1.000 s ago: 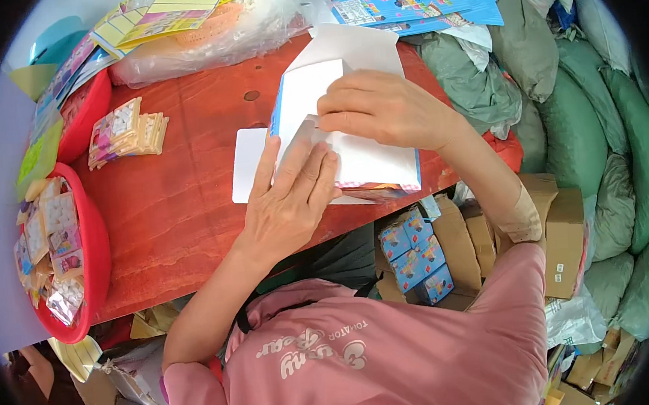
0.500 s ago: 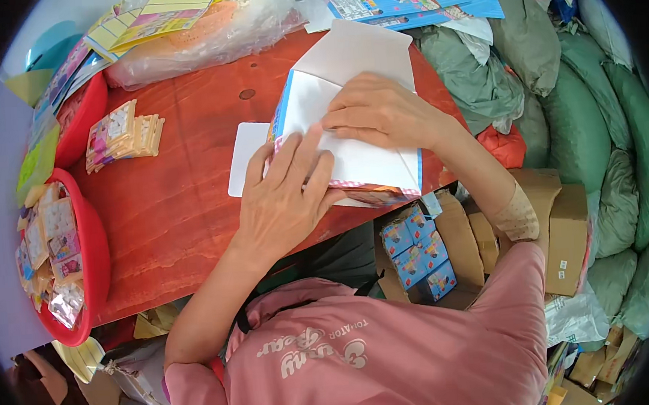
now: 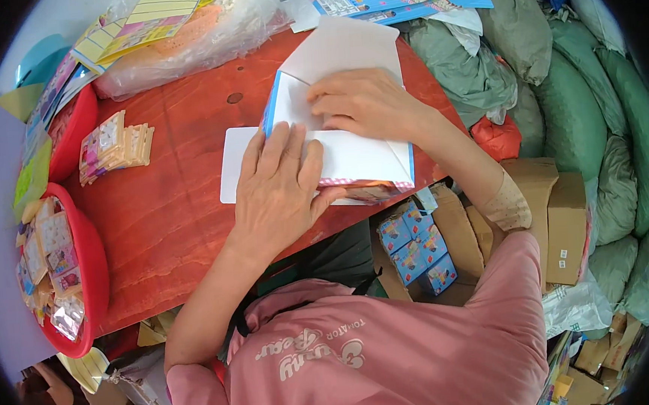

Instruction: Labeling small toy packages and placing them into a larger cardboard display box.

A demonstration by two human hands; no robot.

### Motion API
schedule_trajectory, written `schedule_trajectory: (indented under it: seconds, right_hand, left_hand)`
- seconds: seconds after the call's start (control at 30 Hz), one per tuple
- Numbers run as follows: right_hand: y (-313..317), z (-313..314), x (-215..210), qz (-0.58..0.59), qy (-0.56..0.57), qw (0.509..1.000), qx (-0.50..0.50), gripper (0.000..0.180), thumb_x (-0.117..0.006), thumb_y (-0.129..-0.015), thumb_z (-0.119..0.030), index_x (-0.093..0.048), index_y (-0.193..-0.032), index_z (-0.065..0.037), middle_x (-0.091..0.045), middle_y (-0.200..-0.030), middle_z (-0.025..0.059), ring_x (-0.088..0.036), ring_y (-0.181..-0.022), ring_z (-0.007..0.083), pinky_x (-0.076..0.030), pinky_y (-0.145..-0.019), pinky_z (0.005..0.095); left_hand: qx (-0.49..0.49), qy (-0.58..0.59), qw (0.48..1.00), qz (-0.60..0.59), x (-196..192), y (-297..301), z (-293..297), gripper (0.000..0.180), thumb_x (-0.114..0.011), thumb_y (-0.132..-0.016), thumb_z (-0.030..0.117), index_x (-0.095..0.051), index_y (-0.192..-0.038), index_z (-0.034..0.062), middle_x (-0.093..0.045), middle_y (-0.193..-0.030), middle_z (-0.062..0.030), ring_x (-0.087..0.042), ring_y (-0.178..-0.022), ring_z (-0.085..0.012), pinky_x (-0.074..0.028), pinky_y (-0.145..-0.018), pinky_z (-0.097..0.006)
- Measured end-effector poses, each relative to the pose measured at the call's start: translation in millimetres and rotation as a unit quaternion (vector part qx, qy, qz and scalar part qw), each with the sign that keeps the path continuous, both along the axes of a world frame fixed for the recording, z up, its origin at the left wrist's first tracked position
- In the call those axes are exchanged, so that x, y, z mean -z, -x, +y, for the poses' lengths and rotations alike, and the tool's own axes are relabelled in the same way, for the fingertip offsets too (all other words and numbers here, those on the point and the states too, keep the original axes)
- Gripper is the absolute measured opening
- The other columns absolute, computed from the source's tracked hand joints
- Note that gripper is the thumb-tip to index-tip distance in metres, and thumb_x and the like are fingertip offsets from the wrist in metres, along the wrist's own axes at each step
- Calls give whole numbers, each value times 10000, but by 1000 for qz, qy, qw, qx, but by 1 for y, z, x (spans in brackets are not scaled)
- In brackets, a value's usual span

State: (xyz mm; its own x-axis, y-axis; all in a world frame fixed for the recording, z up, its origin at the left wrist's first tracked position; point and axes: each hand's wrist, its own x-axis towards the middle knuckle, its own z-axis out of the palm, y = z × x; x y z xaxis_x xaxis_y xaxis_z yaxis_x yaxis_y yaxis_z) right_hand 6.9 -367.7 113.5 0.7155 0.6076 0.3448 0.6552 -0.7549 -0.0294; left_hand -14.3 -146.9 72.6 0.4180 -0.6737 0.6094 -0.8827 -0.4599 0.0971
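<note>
At the left of the red desk (image 3: 169, 236), a red basin (image 3: 97, 271) stands well apart from both hands. Farther right, the left hand (image 3: 274, 183) lies across the left end of an open white box (image 3: 370, 153) on the desk, fingers slightly parted, thumb by the near edge. The box's near panel runs lengthwise left to right, its right end slanting nearer. Beyond it, the right hand (image 3: 367, 105) arches over the opening, closer to the far flap (image 3: 347, 46), fingers together; whether they pinch anything cannot be told.
</note>
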Motion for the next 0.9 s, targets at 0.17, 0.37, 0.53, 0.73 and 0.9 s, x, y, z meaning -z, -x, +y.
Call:
schedule_trajectory:
  seconds: [0.17, 0.37, 0.53, 0.73, 0.9]
  right_hand:
    - [13, -6, -23, -53, -118, 991, -29, 158, -622, -799, -107, -649, -943, -49, -640, -987, 43, -604, -860, 183, -480, -752, 291]
    - [9, -29, -64, -98, -362, 911, 171, 276, -491, -941, -228, -620, -1045, -8, -603, -1062, 45, -551, -929, 107, -439, -830, 268]
    - [3, -41, -48, 383, -354, 825, 216, 446, -468, -933, -350, -525, -1264, -56, -554, -1199, 76, -479, -1110, 150, -361, -955, 284]
    - [5, -18, -38, 316, -165, 926, 123, 608, -526, -861, -480, -487, -1291, -52, -542, -1247, 158, -529, -1136, 256, -376, -969, 322]
    - [4, -9, -23, 211, -29, 965, 152, 643, -592, -826, -448, -445, -1311, -52, -532, -1246, 180, -529, -1119, 295, -394, -927, 363]
  left_hand:
    - [-10, 16, 1000, 14, -1, 9, 5, 583, -662, -739, 406, -515, -1132, 1, -483, -1265, -195, -429, -1194, -330, -335, -997, -483]
    - [21, 79, 996, 28, 3, 22, 2, 557, -671, -749, 318, -512, -1184, 7, -444, -1330, -175, -412, -1245, -309, -343, -1018, -444]
    - [28, 85, 995, 38, 6, 17, 0, 554, -689, -740, 294, -518, -1169, -13, -470, -1301, -177, -421, -1237, -316, -330, -1030, -450]
    - [21, 85, 996, 37, 8, 19, 0, 549, -693, -742, 291, -522, -1160, -23, -485, -1281, -179, -426, -1231, -322, -327, -1029, -461]
    - [21, 88, 995, 33, 9, 19, 0, 522, -694, -743, 297, -544, -1125, -25, -519, -1234, -179, -460, -1196, -324, -341, -1021, -463]
